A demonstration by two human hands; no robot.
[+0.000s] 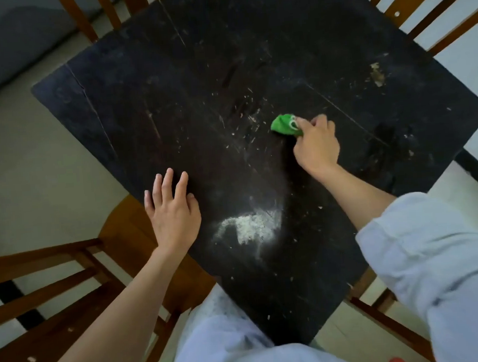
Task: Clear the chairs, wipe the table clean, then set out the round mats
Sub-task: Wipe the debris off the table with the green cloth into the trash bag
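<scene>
Right hand [316, 144] has its fingers curled tight round one bunched green cloth [285, 125], pressing it onto the middle of the single dark table [168, 81], arm stretched forward with its pale sleeve [435, 252] pushed up past the wrist. Left hand [172, 213] lies flat with fingers straight and spread, holding nothing, palm down at the table's near-left edge. One white powdery patch [252, 228] sits between the two arms, and four wooden chairs ring the table: near left [42, 293], near right [382, 312], far left [90, 13], far right [429, 6].
</scene>
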